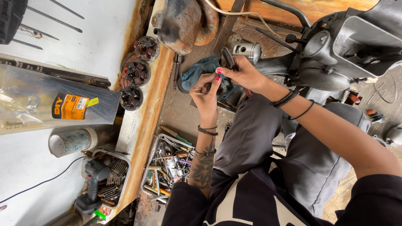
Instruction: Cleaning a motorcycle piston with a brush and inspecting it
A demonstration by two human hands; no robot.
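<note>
My left hand [206,93] and my right hand [242,73] meet over a crumpled blue rag [197,71] on the dirty workbench. Both pinch a small dark ridged part [227,57] with the rag bunched beneath it. The fingernails are painted red. Dark bands ring both wrists, and the left forearm is tattooed. A silver piston [248,51] stands just beyond my right hand. What exactly the part is cannot be made out.
A grey engine casing [347,46] sits at the upper right. A metal tray of mixed hand tools [168,167] lies by my left elbow. Three copper-wound stator coils [136,73], a rusty tank [184,21], a cordless drill [93,184] and a can [71,141] are to the left.
</note>
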